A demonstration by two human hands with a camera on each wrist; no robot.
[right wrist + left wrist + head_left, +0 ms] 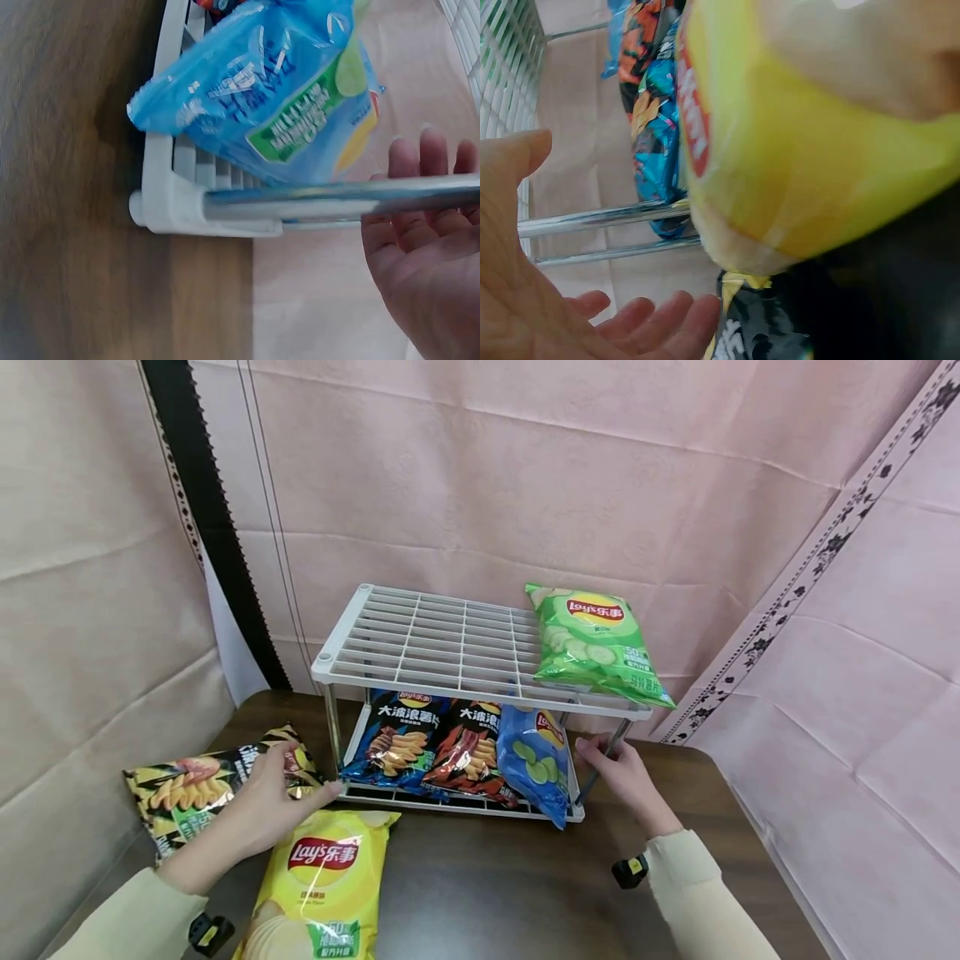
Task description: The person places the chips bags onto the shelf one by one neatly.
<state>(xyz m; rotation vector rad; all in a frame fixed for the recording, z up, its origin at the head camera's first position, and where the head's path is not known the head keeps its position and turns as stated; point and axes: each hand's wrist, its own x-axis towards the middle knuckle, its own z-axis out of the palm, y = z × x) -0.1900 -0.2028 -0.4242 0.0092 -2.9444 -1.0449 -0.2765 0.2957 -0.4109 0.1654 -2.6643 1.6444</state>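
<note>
Rack partly filled, two bags lying on the worktop

Four crisp bags are carried by the white rack (343,631) at the centre of the frame: a green bag (592,647) on the right end of the upper shelf and, below, from left to right, a blue-and-black bag (405,735), a red-and-black bag (476,747) and a light-blue bag (534,756), one corner of which is hung over the front rim. At lower left, a yellow bag (322,877) and a black-and-yellow bag (187,789) are laid on the worktop (480,893). The left hand (262,806) is held over the black-and-yellow bag, its grip spread and nothing held. The right hand (626,777) is placed at the right front post (300,202), its grip loose, fingers extended behind the metal without being wrapped round it; whether the post is touched cannot be told. The step in hand is judged to be the steadying of the rack between bags. For the next move, one loose bag would need to be grasped and raised to the upper shelf's left part
</note>
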